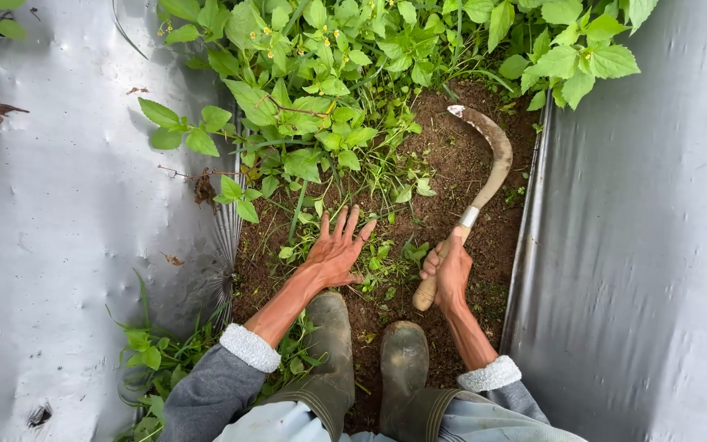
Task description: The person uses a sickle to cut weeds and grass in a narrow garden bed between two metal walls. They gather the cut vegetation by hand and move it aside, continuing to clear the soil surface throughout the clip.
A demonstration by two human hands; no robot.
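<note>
While I crouch in the furrow, my rubber boots stand on bare soil. My left hand lies spread flat, grasping nothing, on low weeds. My right hand is clenched round the wooden handle of the sickle, its blade curving over cleared earth. Beyond, between the silver mulch sheets, dense weeds remain uncut.

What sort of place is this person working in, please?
Most likely a farm plot: a furrow of bare soil with weeds runs between silver plastic sheets, and the right hand holds a sickle.
</note>
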